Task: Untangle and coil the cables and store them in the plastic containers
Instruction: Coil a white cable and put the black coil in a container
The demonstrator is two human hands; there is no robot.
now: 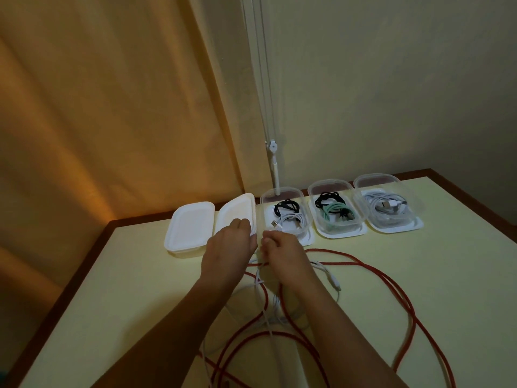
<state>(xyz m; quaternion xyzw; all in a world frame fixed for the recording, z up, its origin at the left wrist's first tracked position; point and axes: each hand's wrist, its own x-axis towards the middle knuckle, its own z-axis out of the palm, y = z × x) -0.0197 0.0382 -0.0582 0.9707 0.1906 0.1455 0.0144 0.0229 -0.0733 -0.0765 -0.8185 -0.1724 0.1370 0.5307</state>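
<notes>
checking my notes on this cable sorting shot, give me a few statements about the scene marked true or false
1. Three clear plastic containers with cables inside stand open along the far edge of the pale yellow table. True.
2. The long red cable is coiled inside a container. False: it sprawls loose on the table.
3. The middle open container holds a mint green cable. True.
4. The white lidded container sits at the right end of the row. False: it is at the left end.
5. Both hands, left hand and right hand, are near the tangled cables. True.

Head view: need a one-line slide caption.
Both hands, left hand and right hand, work tangled red braided cable and thin white cable before three clear plastic containers holding coiled cables.
</notes>
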